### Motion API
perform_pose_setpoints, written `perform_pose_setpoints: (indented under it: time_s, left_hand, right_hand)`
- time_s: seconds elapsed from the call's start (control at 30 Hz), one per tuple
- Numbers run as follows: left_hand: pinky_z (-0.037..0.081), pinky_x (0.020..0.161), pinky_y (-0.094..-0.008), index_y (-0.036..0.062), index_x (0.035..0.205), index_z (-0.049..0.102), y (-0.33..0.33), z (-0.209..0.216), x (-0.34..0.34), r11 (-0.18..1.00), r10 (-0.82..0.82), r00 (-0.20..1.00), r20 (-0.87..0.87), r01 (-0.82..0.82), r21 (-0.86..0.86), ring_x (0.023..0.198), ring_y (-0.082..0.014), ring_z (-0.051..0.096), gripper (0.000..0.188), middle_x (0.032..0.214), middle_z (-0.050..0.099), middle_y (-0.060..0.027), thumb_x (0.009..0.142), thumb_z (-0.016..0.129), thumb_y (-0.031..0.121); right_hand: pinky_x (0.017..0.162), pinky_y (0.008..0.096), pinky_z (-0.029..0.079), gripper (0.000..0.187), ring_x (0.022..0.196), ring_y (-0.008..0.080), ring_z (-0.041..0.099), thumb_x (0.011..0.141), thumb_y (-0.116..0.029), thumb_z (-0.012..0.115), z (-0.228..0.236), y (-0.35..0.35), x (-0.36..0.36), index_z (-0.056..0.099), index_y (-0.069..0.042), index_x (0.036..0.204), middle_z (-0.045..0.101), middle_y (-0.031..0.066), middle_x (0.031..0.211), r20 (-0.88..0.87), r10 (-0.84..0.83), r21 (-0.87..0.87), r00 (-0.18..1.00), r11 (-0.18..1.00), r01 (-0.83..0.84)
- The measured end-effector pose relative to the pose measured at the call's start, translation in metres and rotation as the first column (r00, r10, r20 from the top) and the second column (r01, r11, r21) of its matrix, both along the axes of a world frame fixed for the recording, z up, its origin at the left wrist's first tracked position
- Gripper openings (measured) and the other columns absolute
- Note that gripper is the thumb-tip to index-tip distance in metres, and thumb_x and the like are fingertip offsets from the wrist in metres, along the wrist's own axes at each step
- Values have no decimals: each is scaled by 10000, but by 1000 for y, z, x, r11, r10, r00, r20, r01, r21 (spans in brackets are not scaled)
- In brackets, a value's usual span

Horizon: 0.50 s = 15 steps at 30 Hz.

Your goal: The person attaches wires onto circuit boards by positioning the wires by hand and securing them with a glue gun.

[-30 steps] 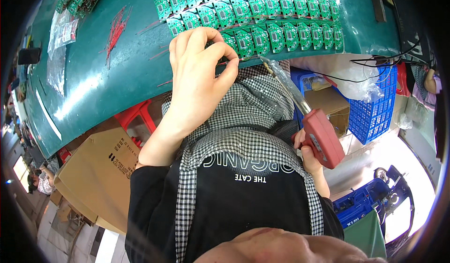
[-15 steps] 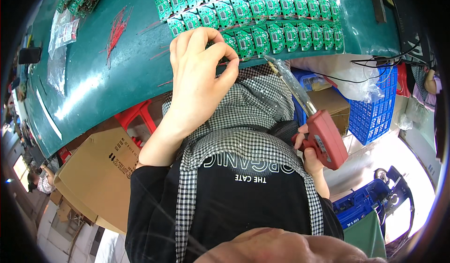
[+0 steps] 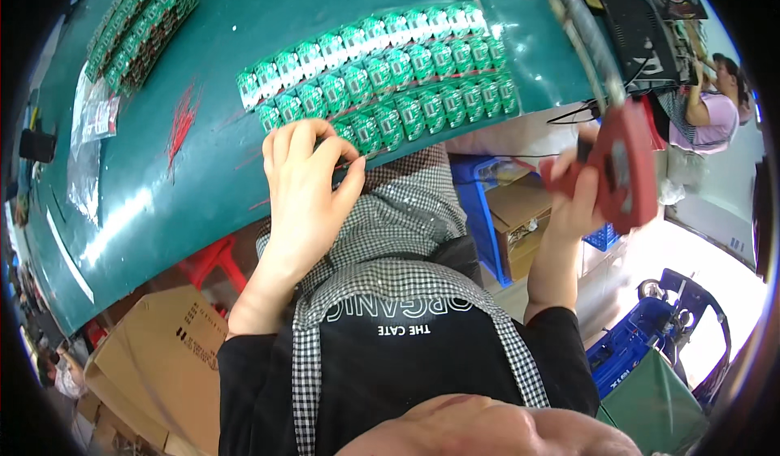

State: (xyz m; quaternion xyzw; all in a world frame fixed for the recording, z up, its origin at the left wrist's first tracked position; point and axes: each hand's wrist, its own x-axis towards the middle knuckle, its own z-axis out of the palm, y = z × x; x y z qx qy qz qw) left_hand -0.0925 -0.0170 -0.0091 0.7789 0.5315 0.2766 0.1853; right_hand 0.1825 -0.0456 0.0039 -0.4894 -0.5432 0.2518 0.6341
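Note:
Three rows of green circuit boards (image 3: pixel 390 123) lie side by side on the green table (image 3: pixel 219 25). At the front row's left part, my left hand (image 3: pixel 305 184) is closed in a pinch on what looks like a thin red wire by the boards' near edge; the fingertips partly hide it. My right hand (image 3: pixel 574 204) grips a red pistol-shaped soldering iron (image 3: pixel 630 168), raised to the right of the boards and blurred by motion. Its long metal barrel points toward the far side, away from the boards. Loose red wires (image 3: pixel 183 127) lie in a bunch to the left.
Stacked circuit boards (image 3: pixel 150 38) and a clear plastic bag (image 3: pixel 84 164) occupy the table's left. Black equipment (image 3: pixel 621 30) with cables stands at the far right. Below the table are a cardboard box (image 3: pixel 158 350), a red stool (image 3: pixel 215 263) and a blue stool (image 3: pixel 485 229). Another person (image 3: pixel 711 107) sits at right.
My right hand has lifted the soldering iron away from the front row, up and to the right. My left hand keeps its pinch at the boards. The whole view has shifted.

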Motion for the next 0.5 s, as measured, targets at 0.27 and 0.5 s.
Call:
perform_pose_setpoints:
  time_s: [0.27,0.5]
  left_hand:
    - [374,815,-394,56,860,595,1,8,-68,917,349,937,-13,-338,212,891,-281,518,137,899,566,-91,757,662,117]
    - [449,704,-346,5,816,608,3,-22,-171,756,644,749,159,-654,22,751,-254,581,77,767,600,-116,781,628,70]
  right_hand:
    - [556,222,435,371,593,78,557,794,-381,680,90,136,54,666,-34,925,646,18,765,690,-160,-175,706,909,377]
    - [429,127,343,443,552,40,500,873,-64,543,129,84,78,418,53,1282,613,171,1080,417,211,-213,884,968,-131]
